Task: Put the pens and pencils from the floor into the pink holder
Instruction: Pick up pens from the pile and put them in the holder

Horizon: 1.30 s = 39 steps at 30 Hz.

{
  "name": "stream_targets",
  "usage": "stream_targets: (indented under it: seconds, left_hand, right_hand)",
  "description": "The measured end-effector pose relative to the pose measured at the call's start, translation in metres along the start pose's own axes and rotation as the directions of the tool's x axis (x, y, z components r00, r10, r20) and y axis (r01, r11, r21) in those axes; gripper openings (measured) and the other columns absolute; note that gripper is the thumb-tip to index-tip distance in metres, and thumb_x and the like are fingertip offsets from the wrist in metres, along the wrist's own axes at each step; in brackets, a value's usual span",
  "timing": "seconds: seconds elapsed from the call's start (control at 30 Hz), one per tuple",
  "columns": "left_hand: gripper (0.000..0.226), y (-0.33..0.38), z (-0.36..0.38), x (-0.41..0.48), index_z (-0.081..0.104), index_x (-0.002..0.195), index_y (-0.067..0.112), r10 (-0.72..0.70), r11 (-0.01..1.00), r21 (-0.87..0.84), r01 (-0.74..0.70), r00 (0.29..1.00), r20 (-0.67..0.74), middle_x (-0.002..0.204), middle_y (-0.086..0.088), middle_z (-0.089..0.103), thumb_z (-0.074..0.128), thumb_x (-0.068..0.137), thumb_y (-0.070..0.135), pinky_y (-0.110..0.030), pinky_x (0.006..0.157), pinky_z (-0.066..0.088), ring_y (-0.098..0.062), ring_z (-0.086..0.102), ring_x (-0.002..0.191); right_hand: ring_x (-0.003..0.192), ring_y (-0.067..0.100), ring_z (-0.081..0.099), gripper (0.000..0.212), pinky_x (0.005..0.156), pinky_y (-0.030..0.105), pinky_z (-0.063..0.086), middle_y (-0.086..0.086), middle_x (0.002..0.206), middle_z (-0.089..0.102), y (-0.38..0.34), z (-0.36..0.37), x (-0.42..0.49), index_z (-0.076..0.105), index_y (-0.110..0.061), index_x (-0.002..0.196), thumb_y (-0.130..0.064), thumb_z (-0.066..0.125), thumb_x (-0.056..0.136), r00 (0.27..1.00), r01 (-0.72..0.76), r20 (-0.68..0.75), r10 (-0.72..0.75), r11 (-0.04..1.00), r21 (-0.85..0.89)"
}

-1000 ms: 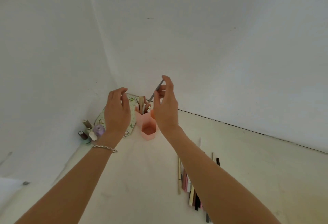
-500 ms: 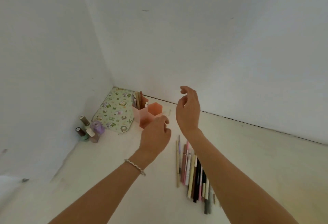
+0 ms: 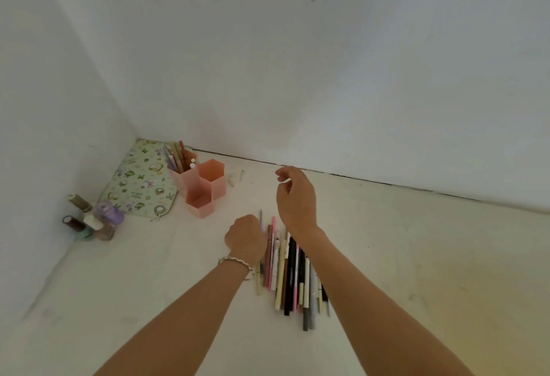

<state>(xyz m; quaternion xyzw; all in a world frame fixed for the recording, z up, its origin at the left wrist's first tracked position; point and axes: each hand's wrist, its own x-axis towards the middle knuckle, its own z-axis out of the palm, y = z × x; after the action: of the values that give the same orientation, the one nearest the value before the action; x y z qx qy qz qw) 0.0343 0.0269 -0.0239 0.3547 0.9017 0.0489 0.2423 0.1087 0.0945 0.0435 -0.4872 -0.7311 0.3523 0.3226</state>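
Observation:
The pink holder (image 3: 208, 189) of joined hexagonal cups stands near the room's corner; its back-left cup holds several pens (image 3: 178, 155). A row of several pens and pencils (image 3: 290, 271) lies on the floor in front of me. My left hand (image 3: 245, 238) is down on the row's left edge, knuckles up and fingers curled under, out of sight. A thin pen (image 3: 261, 221) pokes out past it. My right hand (image 3: 294, 200) hovers above the row's far end, fingers loosely apart, holding nothing.
A green floral pouch (image 3: 140, 185) lies in the corner, left of the holder. Several small bottles (image 3: 89, 222) stand by the left wall. A small bit (image 3: 241, 174) lies right of the holder. White walls close in on the left and at the back.
My right hand let a pen go at the holder and drew back to the right. My left hand dropped from beside the holder down to the row of pens on the floor.

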Motion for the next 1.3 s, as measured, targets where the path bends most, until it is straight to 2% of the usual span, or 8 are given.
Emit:
stream_targets:
  seconds: [0.3,0.43,0.6,0.73,0.83,1.0,1.17,1.3]
  left_hand:
    - [0.018,-0.011,-0.046,0.011,0.063,0.094,0.014,0.043,0.986,-0.156,-0.064,0.989,-0.140,0.089,-0.003,0.067,0.062,0.089,0.031,-0.029,0.066,0.048,-0.024,0.065,0.084]
    - [0.011,-0.020,-0.092,0.009,0.057,0.090,0.017,0.069,0.892,-0.399,-0.211,0.938,-0.339,0.077,0.005,0.061,0.065,0.087,0.023,-0.031,0.065,0.053,-0.019,0.065,0.074]
    - [0.031,-0.024,-0.109,-0.001,0.057,0.118,0.018,0.115,0.727,-0.542,-0.421,0.853,-0.508,0.091,0.001,0.066,0.067,0.089,0.014,-0.034,0.074,0.059,-0.014,0.066,0.077]
    - [0.044,-0.032,-0.123,-0.005,0.052,0.130,0.031,0.099,0.629,-0.587,-0.510,0.801,-0.590,0.082,0.014,0.065,0.064,0.092,0.012,-0.012,0.067,0.052,0.001,0.065,0.074]
    - [0.040,-0.043,-0.154,-0.004,0.055,0.123,0.031,-0.052,0.558,-0.588,-0.585,0.683,-0.728,0.077,0.015,0.065,0.063,0.090,0.011,-0.004,0.063,0.047,0.007,0.064,0.068]
    - [0.040,-0.068,-0.212,0.003,0.049,0.120,0.029,-0.292,0.469,-0.551,-0.690,0.468,-0.834,0.095,0.008,0.064,0.059,0.085,0.012,-0.015,0.062,0.052,-0.008,0.068,0.077]
    - [0.036,-0.078,-0.199,0.024,0.049,0.122,0.025,-0.164,0.637,-0.483,-0.600,0.507,-0.846,0.108,0.003,0.062,0.058,0.091,0.010,-0.019,0.067,0.056,-0.006,0.067,0.082]
    - [0.025,-0.090,-0.163,0.034,0.061,0.120,0.018,0.087,0.862,-0.245,-0.443,0.606,-0.791,0.115,-0.002,0.062,0.057,0.095,0.021,-0.038,0.077,0.057,-0.017,0.063,0.097]
  right_hand:
    - [0.087,0.016,0.059,0.026,0.074,0.026,0.045,-0.002,0.101,0.066,0.008,0.000,0.017,0.065,-0.012,0.105,-0.004,0.045,0.091,0.996,-0.055,0.058,0.064,0.988,-0.147]
    - [0.101,0.028,0.054,0.017,0.079,0.032,0.044,0.007,0.090,0.059,0.022,0.020,0.022,0.057,-0.005,0.081,-0.015,0.046,0.090,0.938,0.019,0.287,0.195,0.798,-0.603]
    - [0.104,0.027,0.050,0.020,0.088,0.034,0.038,0.007,0.101,0.058,0.040,0.048,0.010,0.061,-0.011,0.088,-0.027,0.049,0.092,0.901,0.137,0.369,0.229,0.656,-0.742]
    - [0.080,0.025,0.049,0.029,0.066,0.031,0.037,0.002,0.068,0.046,0.028,0.055,0.023,0.045,-0.009,0.061,-0.022,0.049,0.086,0.909,-0.035,0.329,0.256,0.834,-0.551]
    - [0.064,0.023,0.051,0.019,0.051,0.027,0.031,0.004,0.065,0.057,0.001,0.040,0.052,0.049,-0.006,0.077,-0.018,0.045,0.092,0.938,-0.250,0.228,0.262,0.965,-0.082]
    - [0.051,0.007,0.058,0.009,0.054,0.022,0.046,-0.004,0.059,0.062,-0.053,0.016,0.071,0.044,-0.019,0.097,-0.013,0.038,0.099,0.974,-0.120,-0.102,0.201,0.847,0.518]
    - [0.066,0.015,0.061,0.016,0.066,0.028,0.049,0.007,0.076,0.064,-0.085,0.028,0.060,0.040,-0.022,0.111,-0.009,0.038,0.101,0.974,0.048,-0.206,0.091,0.811,0.583]
    - [0.070,0.011,0.062,0.022,0.066,0.015,0.047,-0.009,0.070,0.067,-0.090,0.043,0.050,0.040,-0.025,0.110,-0.006,0.037,0.099,0.967,0.150,-0.254,-0.013,0.837,0.527]
